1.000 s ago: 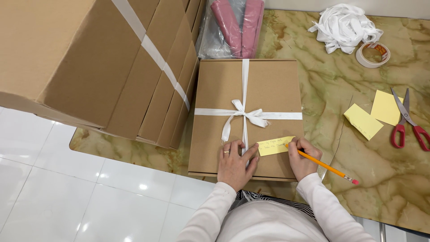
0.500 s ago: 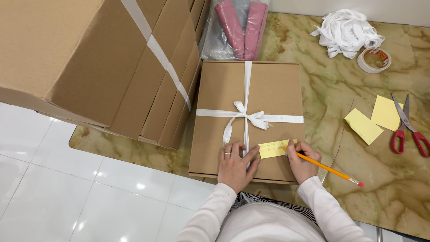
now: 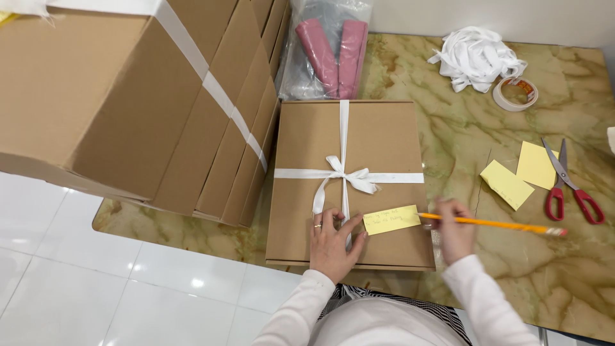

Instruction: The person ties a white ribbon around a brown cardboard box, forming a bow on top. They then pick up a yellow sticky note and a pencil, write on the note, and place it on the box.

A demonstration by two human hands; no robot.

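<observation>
White sleeves, ringed left hand [image 3: 331, 247]

Left hand [image 3: 333, 240] flat, right hand [image 3: 453, 227] fisted

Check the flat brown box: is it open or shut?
Shut. The flat brown box lies lid-down, a white ribbon tied in a bow across it.

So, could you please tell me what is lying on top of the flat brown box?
A white ribbon tied in a bow, a yellow note and the left hand lie on the flat brown box. Its contents are hidden.
</observation>
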